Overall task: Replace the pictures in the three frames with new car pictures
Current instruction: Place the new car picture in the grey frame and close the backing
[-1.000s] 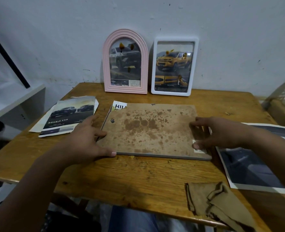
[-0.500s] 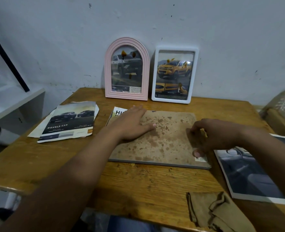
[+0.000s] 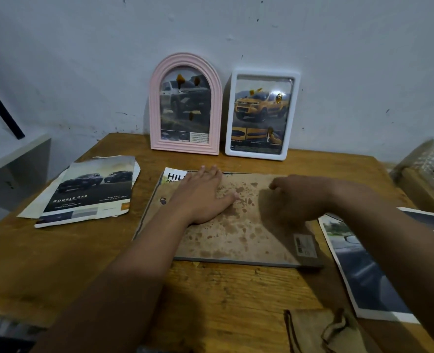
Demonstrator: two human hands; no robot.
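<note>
Since the earlier frame, left hand [image 3: 205,197] has slid from the backing's [image 3: 238,233] near-left corner up onto its far half; it now lies flat, fingers spread and pressing, while my right hand [image 3: 291,197] hovers over the middle with fingers curled, grip state I cannot tell. Nearest me a cloth [image 3: 322,332], then the third frame face-down under that backing, a picture edge [image 3: 173,177] peeking out at its far-left corner. Farthest, the pink frame [image 3: 185,104] and white frame [image 3: 261,114] already show cars, so I judge two done and one left to close.
</note>
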